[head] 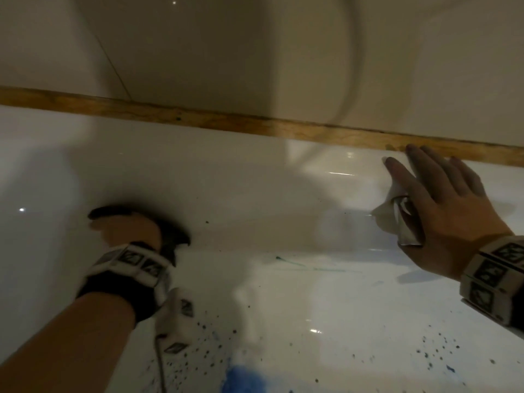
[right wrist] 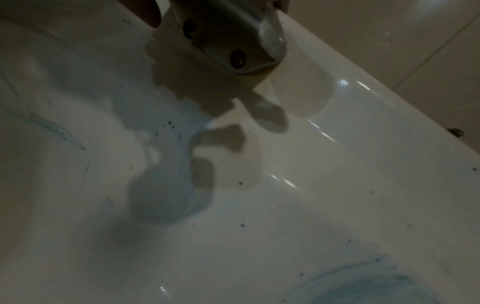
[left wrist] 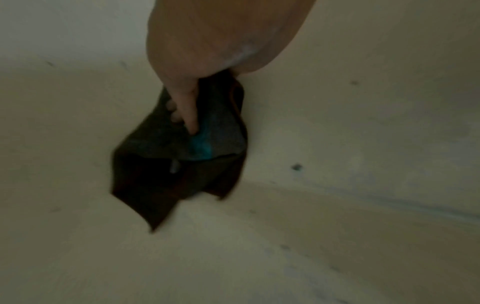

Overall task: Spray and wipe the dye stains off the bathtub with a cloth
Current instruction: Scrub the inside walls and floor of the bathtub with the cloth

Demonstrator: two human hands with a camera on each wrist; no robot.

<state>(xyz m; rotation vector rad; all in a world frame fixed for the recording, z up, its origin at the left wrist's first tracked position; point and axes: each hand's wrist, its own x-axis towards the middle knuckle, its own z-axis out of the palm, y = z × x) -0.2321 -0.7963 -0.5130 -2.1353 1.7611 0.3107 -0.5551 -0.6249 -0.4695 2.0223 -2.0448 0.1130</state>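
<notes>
Blurring hides most of the dark cloth (left wrist: 179, 164) gripped by left hand (head: 124, 228).

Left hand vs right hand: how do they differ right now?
The left hand curls its fingers round a dark cloth low against the bathtub wall; the right hand has its fingers straight and spread, up near the tub's far rim. The left hand's cloth carries a blue-green smear; the right hand holds no cloth. Both wear marker-patterned wrist rigs.

Glossy bathtub (head: 226, 180), wooden strip (head: 198, 116)
</notes>
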